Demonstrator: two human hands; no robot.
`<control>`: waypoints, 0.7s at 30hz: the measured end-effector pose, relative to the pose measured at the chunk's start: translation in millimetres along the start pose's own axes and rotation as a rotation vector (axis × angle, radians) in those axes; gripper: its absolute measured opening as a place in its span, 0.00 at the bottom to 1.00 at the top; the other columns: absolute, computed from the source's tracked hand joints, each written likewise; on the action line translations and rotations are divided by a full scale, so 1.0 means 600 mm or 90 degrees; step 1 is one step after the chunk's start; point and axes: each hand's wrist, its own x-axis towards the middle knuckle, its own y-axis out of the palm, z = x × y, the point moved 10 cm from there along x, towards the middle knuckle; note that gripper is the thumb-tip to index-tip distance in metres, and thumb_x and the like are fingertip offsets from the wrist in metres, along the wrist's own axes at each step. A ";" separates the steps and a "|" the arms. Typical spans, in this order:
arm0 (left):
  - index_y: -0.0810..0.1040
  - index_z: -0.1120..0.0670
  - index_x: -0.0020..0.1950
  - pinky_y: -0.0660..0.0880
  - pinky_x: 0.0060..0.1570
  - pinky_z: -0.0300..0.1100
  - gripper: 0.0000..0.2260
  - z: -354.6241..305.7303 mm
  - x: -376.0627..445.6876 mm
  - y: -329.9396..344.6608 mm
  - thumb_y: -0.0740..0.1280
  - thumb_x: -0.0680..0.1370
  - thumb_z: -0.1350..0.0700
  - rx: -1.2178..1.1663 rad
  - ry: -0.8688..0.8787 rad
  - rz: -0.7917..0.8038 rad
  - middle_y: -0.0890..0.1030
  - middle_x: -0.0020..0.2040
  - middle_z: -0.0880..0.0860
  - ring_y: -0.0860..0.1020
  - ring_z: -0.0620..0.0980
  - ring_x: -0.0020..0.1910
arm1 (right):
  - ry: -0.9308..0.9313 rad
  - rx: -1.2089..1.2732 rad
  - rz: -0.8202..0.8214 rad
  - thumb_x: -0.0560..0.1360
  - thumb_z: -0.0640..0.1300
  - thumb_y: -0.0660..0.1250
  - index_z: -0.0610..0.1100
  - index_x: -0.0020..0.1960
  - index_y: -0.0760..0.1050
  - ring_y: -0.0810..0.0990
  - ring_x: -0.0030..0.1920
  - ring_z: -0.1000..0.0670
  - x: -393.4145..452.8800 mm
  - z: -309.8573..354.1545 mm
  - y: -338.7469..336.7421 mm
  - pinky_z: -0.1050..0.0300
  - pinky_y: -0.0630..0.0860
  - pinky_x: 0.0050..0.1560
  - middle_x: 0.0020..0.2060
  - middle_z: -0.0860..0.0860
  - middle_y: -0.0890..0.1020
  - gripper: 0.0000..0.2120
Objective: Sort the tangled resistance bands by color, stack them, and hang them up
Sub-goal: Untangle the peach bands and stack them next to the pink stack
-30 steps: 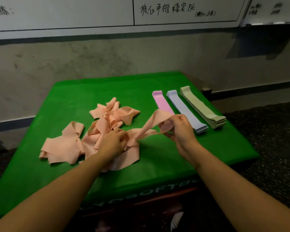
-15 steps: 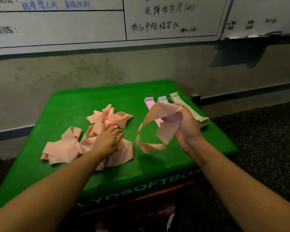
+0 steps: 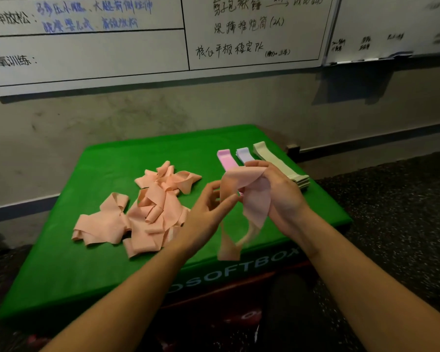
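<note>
A peach resistance band (image 3: 254, 199) hangs as a loop in the air, gripped at its top by my right hand (image 3: 283, 196). My left hand (image 3: 206, 212) is beside the loop's left strand, thumb and forefinger spread on either side of it and touching it. A tangled pile of peach bands (image 3: 150, 212) lies on the left half of the green box top (image 3: 107, 163). Three flat stacks lie side by side at the back right: pink (image 3: 226, 160), lilac (image 3: 244, 154) and pale green (image 3: 277, 162). My right hand hides their near ends.
The green soft box stands against a grey wall, its front edge (image 3: 214, 278) bearing white letters. A whiteboard (image 3: 112, 47) with handwriting hangs on the wall above. Dark speckled floor (image 3: 396, 212) lies to the right of the box.
My right hand has pulled one peach band free of the pile and lifted it. My left hand has left the pile and moved right to the hanging loop. The camera has tilted up.
</note>
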 end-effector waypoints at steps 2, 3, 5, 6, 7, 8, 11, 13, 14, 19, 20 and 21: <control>0.76 0.49 0.61 0.78 0.51 0.37 0.14 0.012 -0.024 -0.001 0.72 0.76 0.50 0.051 -0.008 -0.016 0.83 0.54 0.48 0.81 0.45 0.54 | -0.008 0.026 0.002 0.83 0.39 0.55 0.44 0.54 0.78 0.81 0.43 0.46 -0.013 0.006 0.010 0.52 0.80 0.40 0.46 0.43 0.82 0.12; 0.77 0.49 0.59 0.78 0.51 0.39 0.12 0.018 -0.033 -0.005 0.72 0.77 0.54 0.092 -0.005 -0.030 0.83 0.52 0.49 0.82 0.45 0.52 | -0.011 0.033 -0.003 0.83 0.39 0.55 0.44 0.52 0.78 0.80 0.43 0.47 -0.018 0.009 0.013 0.52 0.80 0.40 0.45 0.44 0.82 0.12; 0.76 0.48 0.55 0.77 0.50 0.44 0.09 0.030 -0.049 -0.024 0.71 0.78 0.58 0.132 -0.009 -0.079 0.84 0.49 0.51 0.82 0.46 0.48 | -0.007 0.042 -0.013 0.82 0.39 0.55 0.45 0.51 0.79 0.80 0.44 0.47 -0.027 0.010 0.018 0.51 0.80 0.40 0.46 0.45 0.82 0.13; 0.75 0.48 0.54 0.76 0.50 0.45 0.09 0.035 -0.055 -0.035 0.70 0.78 0.58 0.120 -0.020 -0.102 0.84 0.48 0.51 0.82 0.46 0.48 | 0.001 0.042 -0.016 0.82 0.39 0.55 0.45 0.51 0.79 0.79 0.45 0.46 -0.029 0.009 0.019 0.50 0.79 0.41 0.47 0.45 0.82 0.13; 0.74 0.48 0.55 0.77 0.49 0.45 0.08 0.038 -0.061 -0.046 0.70 0.79 0.57 0.103 -0.033 -0.116 0.85 0.47 0.51 0.82 0.46 0.48 | 0.008 0.032 -0.018 0.82 0.39 0.55 0.46 0.50 0.79 0.79 0.45 0.47 -0.032 0.008 0.020 0.51 0.78 0.40 0.46 0.45 0.81 0.13; 0.75 0.50 0.55 0.79 0.48 0.47 0.07 0.039 -0.066 -0.058 0.69 0.78 0.55 0.097 -0.043 -0.125 0.85 0.47 0.51 0.83 0.46 0.48 | 0.015 0.012 -0.023 0.82 0.39 0.56 0.46 0.49 0.79 0.78 0.44 0.47 -0.035 0.005 0.018 0.53 0.75 0.38 0.45 0.45 0.81 0.13; 0.79 0.55 0.51 0.80 0.44 0.49 0.06 0.037 -0.081 -0.094 0.70 0.78 0.55 0.155 -0.055 -0.123 0.85 0.43 0.52 0.83 0.50 0.42 | 0.031 -0.040 -0.033 0.81 0.39 0.56 0.47 0.48 0.80 0.74 0.40 0.48 -0.040 -0.002 0.012 0.56 0.68 0.34 0.43 0.45 0.79 0.14; 0.83 0.53 0.48 0.79 0.45 0.43 0.03 0.036 -0.094 -0.112 0.70 0.78 0.55 0.190 -0.063 -0.112 0.84 0.44 0.49 0.83 0.46 0.42 | 0.034 -0.045 -0.044 0.80 0.38 0.56 0.47 0.49 0.79 0.72 0.38 0.49 -0.041 -0.005 0.006 0.57 0.67 0.32 0.45 0.43 0.77 0.13; 0.84 0.52 0.47 0.79 0.46 0.42 0.04 0.036 -0.100 -0.123 0.70 0.78 0.54 0.196 -0.062 -0.120 0.84 0.45 0.50 0.82 0.46 0.43 | 0.035 -0.042 -0.053 0.80 0.37 0.56 0.46 0.49 0.79 0.72 0.37 0.50 -0.041 -0.008 0.002 0.58 0.67 0.30 0.46 0.43 0.76 0.13; 0.86 0.47 0.44 0.75 0.38 0.33 0.06 0.024 -0.137 -0.158 0.70 0.78 0.55 0.149 -0.084 -0.197 0.86 0.41 0.46 0.81 0.38 0.38 | 0.030 -0.158 -0.098 0.79 0.37 0.60 0.49 0.47 0.80 0.70 0.40 0.50 -0.046 -0.024 -0.027 0.59 0.64 0.33 0.45 0.46 0.77 0.13; 0.86 0.47 0.45 0.76 0.41 0.35 0.06 0.023 -0.142 -0.161 0.70 0.78 0.55 0.118 -0.094 -0.208 0.86 0.42 0.46 0.81 0.39 0.40 | 0.027 -0.212 -0.102 0.80 0.38 0.60 0.48 0.49 0.80 0.69 0.38 0.52 -0.048 -0.028 -0.032 0.58 0.64 0.34 0.45 0.47 0.77 0.11; 0.86 0.47 0.45 0.78 0.45 0.39 0.05 0.025 -0.147 -0.162 0.71 0.77 0.55 0.084 -0.108 -0.211 0.87 0.43 0.48 0.82 0.42 0.43 | 0.029 -0.261 -0.101 0.81 0.38 0.61 0.47 0.51 0.80 0.68 0.36 0.53 -0.049 -0.035 -0.037 0.58 0.63 0.34 0.44 0.47 0.77 0.10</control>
